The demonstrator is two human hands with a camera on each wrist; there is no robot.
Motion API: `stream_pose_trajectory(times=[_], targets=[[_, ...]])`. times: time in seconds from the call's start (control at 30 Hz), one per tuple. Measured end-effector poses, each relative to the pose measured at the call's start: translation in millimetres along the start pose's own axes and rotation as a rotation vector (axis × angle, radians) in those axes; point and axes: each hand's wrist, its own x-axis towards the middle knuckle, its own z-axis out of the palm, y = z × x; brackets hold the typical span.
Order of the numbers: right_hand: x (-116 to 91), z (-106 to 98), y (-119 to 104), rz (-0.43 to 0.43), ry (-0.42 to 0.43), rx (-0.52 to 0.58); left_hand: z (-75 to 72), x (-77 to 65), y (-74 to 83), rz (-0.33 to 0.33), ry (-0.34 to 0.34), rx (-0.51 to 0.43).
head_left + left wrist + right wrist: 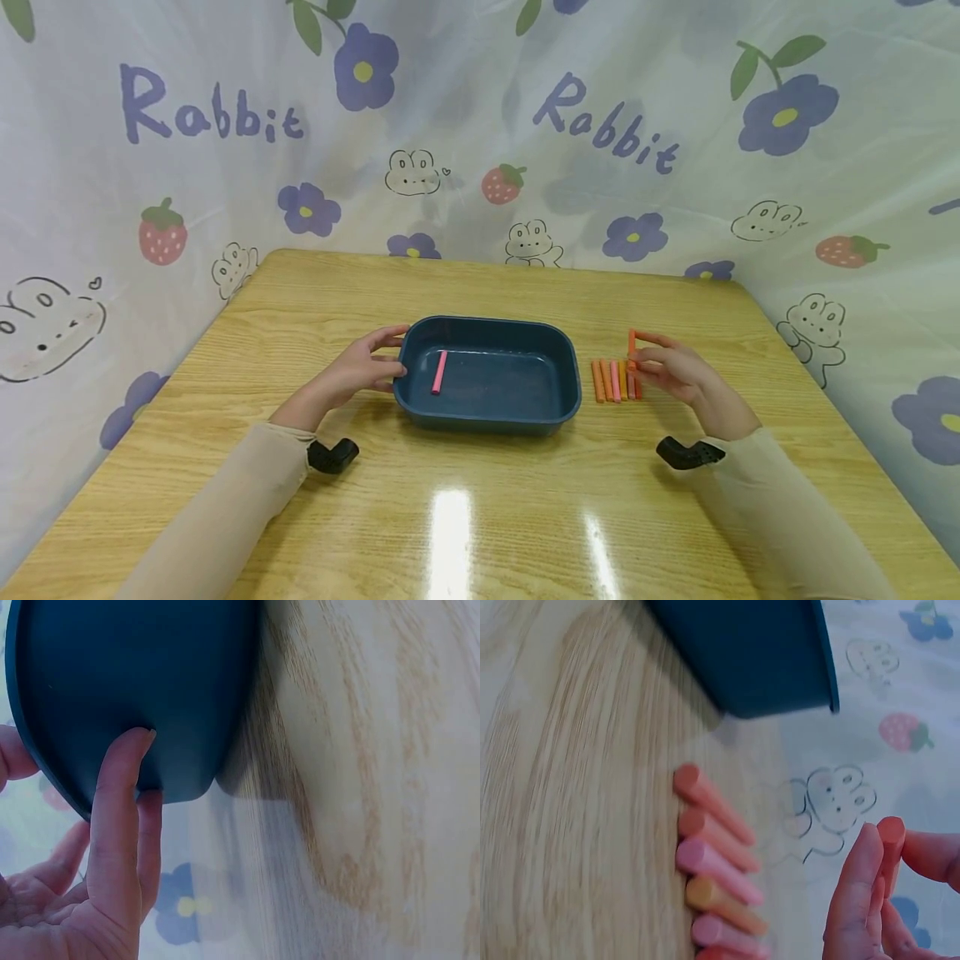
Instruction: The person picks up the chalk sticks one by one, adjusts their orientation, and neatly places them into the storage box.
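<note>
Backdrop [465,92] reads "Rabbit" twice; no brands visible. Wood table [337,533]. Blue tray [487,423] on it; left hand [352,371], fingers extended against its left end, could shove it. Right hand [678,373] pinches orange stick [632,346] right of tray; fingertip-only hold could slip. Row of sticks [616,382] beside could roll if bumped. Pink stick [439,372] inside tray.

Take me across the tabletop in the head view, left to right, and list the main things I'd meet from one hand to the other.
Left hand, dark blue container with a pink stick lying in it, row of colored sticks, right hand.
</note>
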Motion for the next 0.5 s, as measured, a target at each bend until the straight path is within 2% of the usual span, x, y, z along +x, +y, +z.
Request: stream_pose_trajectory(times=[0.5], targets=[[2,38,-14,0.0,0.007,0.064,-0.1,-0.4,0.4,0.003,-0.004,-0.005]])
